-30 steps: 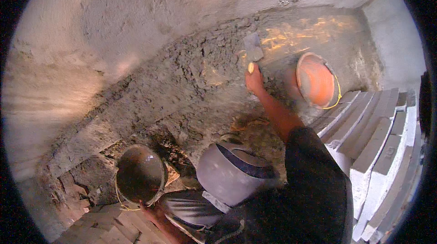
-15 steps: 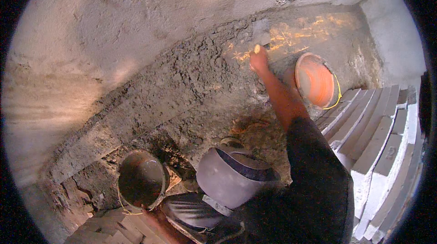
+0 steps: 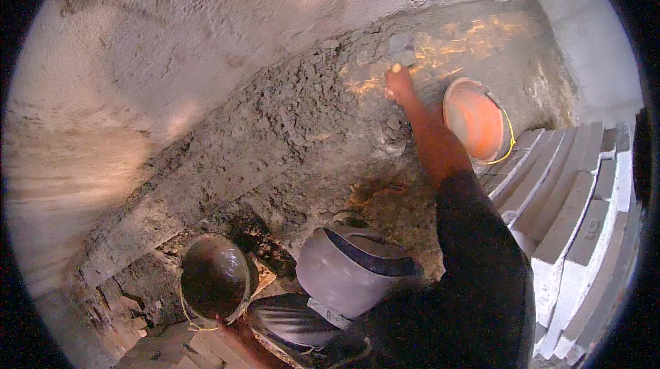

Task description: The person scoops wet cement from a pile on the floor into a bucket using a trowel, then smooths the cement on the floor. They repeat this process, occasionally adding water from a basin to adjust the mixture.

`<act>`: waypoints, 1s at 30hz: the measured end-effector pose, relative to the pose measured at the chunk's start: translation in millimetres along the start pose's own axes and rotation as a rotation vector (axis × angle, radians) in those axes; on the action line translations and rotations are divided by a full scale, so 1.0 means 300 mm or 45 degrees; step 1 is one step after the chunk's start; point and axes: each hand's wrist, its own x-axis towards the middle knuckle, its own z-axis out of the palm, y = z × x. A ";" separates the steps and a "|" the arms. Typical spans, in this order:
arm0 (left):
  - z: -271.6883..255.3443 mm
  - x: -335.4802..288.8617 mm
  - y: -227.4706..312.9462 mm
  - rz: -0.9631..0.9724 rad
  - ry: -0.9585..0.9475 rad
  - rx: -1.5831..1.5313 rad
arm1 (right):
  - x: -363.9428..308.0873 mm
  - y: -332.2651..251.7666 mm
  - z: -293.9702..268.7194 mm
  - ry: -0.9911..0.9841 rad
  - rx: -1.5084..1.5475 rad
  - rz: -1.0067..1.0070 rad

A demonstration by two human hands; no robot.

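My right hand [image 3: 399, 85] is closed round the light wooden handle [image 3: 396, 68] of a trowel, its flat grey blade [image 3: 401, 46] against rough grey mortar [image 3: 282, 107] streaked with yellow light. Lower left, my left hand [image 3: 225, 322] is at the rim of a dark round bucket [image 3: 216, 276] with a thin yellow handle. Its fingers are partly hidden behind the rim. The bucket leans with its mouth showing, and a wet sheen glints inside. Right of my forearm, an orange bucket [image 3: 473, 121] with a yellow handle lies tilted on the mortar.
A rough plastered wall [image 3: 151, 59] rises along the far and left sides. Stacked grey blocks or tiles [image 3: 550, 211] stand at the right; more flat pieces [image 3: 165, 348] lie lower left. A grey rounded form with a dark band [image 3: 350, 273] is between my arms, near a dark hollow.
My right hand with the trowel has shifted slightly to the right and away. The dark bucket has tipped slightly, and a shine shows inside it. The orange bucket stays beside my forearm.
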 end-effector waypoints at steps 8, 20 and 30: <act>-0.002 -0.020 0.016 0.012 0.075 -0.013 | -0.156 -0.080 0.078 -0.230 -0.758 -0.509; -0.001 -0.015 0.020 0.014 0.099 -0.007 | -0.358 -0.086 0.272 -0.296 -0.810 -0.426; 0.129 -0.118 0.055 -0.022 0.110 -0.081 | -0.532 0.290 0.173 -0.325 0.193 0.053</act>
